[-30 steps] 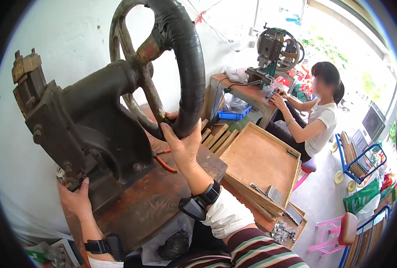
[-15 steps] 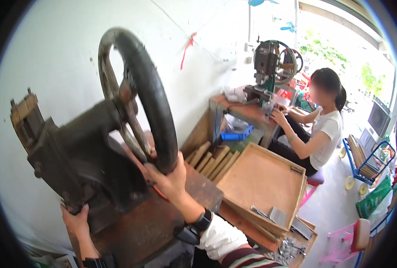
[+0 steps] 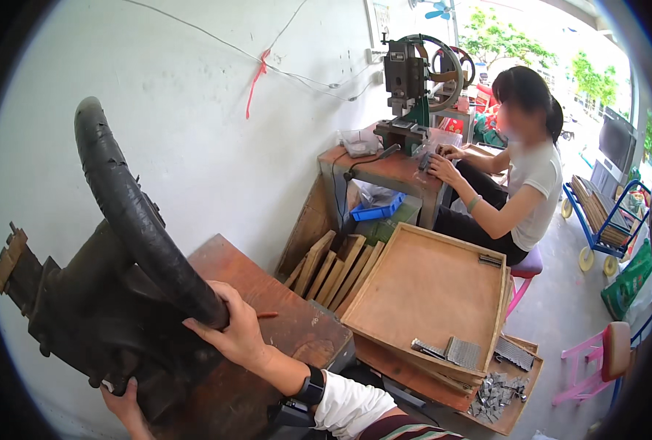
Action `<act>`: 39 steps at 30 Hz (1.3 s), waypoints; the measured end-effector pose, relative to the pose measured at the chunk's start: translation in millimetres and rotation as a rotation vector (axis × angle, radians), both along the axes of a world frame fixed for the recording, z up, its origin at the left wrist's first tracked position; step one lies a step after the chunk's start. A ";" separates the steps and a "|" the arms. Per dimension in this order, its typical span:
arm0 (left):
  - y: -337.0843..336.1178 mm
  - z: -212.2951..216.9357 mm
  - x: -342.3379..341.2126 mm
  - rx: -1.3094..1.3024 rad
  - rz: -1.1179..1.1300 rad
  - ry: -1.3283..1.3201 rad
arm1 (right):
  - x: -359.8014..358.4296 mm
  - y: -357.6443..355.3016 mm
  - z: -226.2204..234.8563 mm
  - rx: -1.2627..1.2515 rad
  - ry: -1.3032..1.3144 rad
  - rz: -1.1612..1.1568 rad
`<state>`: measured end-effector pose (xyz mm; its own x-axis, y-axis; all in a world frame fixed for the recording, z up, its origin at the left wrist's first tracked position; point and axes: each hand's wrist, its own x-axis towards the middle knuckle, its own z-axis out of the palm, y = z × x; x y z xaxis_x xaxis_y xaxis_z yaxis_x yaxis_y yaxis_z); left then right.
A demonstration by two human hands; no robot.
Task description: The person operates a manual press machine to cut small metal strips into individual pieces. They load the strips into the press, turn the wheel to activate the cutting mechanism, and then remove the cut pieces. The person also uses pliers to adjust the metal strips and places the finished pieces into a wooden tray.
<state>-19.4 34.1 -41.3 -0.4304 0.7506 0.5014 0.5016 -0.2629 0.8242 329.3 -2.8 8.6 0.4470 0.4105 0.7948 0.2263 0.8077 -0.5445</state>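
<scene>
Toward seven o'clock, the person's right hand (image 3: 232,331) is curling closed round the lower rim of the black-wrapped wheel (image 3: 129,202). Just left, the left hand (image 3: 123,408) is touching the lower front of the press (image 3: 84,275), partly hidden; whether it is gripping anything, one cannot tell. Toward nine, the wheel is sitting farther left than a second ago, its spokes now hiding. Near three, a co-worker (image 3: 535,192) is sitting.
</scene>
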 end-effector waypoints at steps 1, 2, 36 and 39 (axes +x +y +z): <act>4.8 -3.9 -3.2 0.005 0.046 0.080 | 3.4 -2.7 1.4 -0.007 -0.005 -0.007; 8.8 -7.5 -5.8 0.011 0.092 0.161 | 5.5 -6.2 3.5 -0.014 -0.009 -0.013; -28.1 19.3 37.8 -0.173 0.334 0.308 | 17.2 2.1 28.5 -0.011 0.006 -0.007; -25.2 19.9 45.4 -0.143 0.293 0.336 | 56.2 -43.4 96.1 -0.426 -0.169 -0.264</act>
<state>26.0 8.8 -21.4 -0.4661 0.6936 0.5492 0.7829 0.0342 0.6212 385.5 -46.2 104.7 0.4592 0.6034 0.6520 0.5050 0.4265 -0.7504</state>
